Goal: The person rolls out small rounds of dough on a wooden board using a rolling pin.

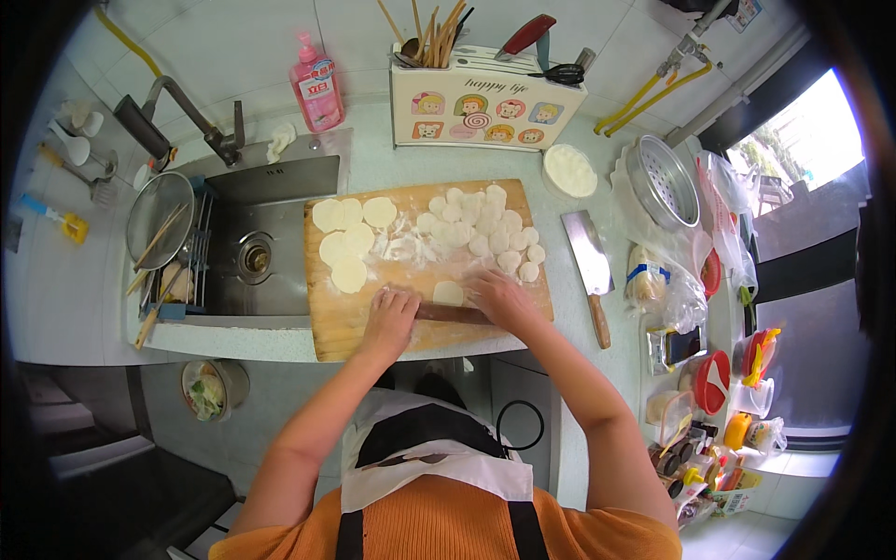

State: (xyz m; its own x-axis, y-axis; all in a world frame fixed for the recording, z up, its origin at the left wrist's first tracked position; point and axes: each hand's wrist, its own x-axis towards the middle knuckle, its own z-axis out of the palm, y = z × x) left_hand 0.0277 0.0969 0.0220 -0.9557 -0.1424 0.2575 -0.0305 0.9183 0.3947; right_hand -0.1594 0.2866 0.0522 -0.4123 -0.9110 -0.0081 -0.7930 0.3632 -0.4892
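My left hand (392, 318) grips the left end of a dark wooden rolling pin (453, 314), and my right hand (500, 297) is on its right end, slightly blurred. Just behind the pin a flat piece of dough (448, 293) lies on the floured wooden board (336, 329). Several rolled round wrappers (348, 274) rest at the board's left, some overlapping. Many small flattened dough pieces (498, 242) are crowded at its back right. Loose white flour (409, 245) is spread between the two groups.
A cleaver (588, 252) lies right of the board, with a bowl of white flour (570, 171) behind it. The steel sink (280, 287) adjoins the board's left edge. A knife holder (483, 105) stands at the back; a metal steamer (665, 182) and bags are at right.
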